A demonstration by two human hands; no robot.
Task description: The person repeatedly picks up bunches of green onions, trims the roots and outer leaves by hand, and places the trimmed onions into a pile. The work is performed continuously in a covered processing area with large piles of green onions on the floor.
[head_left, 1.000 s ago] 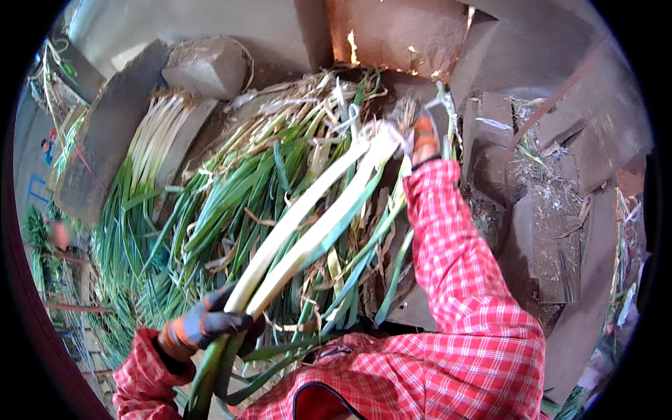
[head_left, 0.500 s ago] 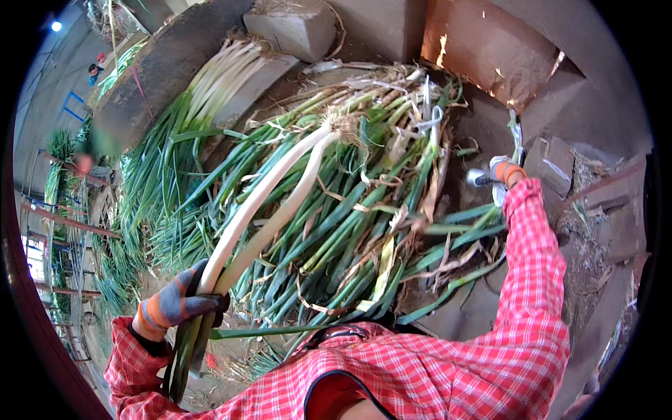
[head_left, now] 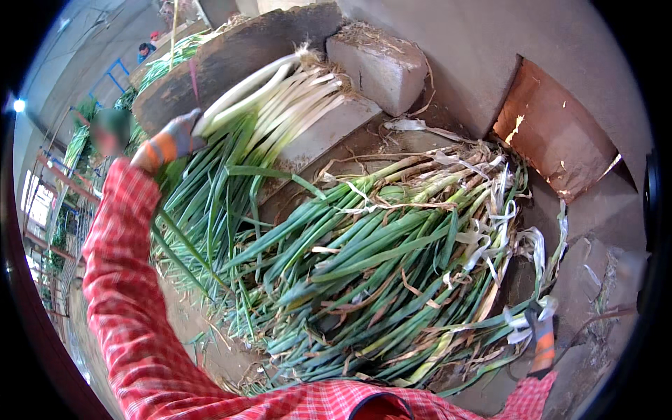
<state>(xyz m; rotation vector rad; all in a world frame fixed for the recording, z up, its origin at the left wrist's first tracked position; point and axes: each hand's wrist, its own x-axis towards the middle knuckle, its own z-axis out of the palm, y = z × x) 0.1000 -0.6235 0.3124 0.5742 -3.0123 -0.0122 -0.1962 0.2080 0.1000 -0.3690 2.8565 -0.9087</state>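
My left hand (head_left: pixel 170 143), in a grey and orange glove, is closed around two long green onions (head_left: pixel 246 89) just where their white stems turn green. Their rooted ends lie on top of a row of peeled green onions (head_left: pixel 308 105) at the upper left. My right hand (head_left: pixel 540 339), gloved alike, is low at the right beside a heap of unpeeled green onions (head_left: pixel 378 273). Pale strips (head_left: pixel 519 324) show around its fingertips, and I cannot make out whether the fingers grip anything.
A grey slab (head_left: pixel 329 136) lies under the peeled row. Behind it are a long dark beam (head_left: pixel 245 59) and a pale block (head_left: pixel 381 66). A rusty brown panel (head_left: pixel 556 129) leans at the upper right. Railings (head_left: pixel 66 178) and blurred people are at the far left.
My left hand has carried the two green onions from low in front of me up and away onto the peeled row. My right hand has come back nearer to me. The view has shifted left.
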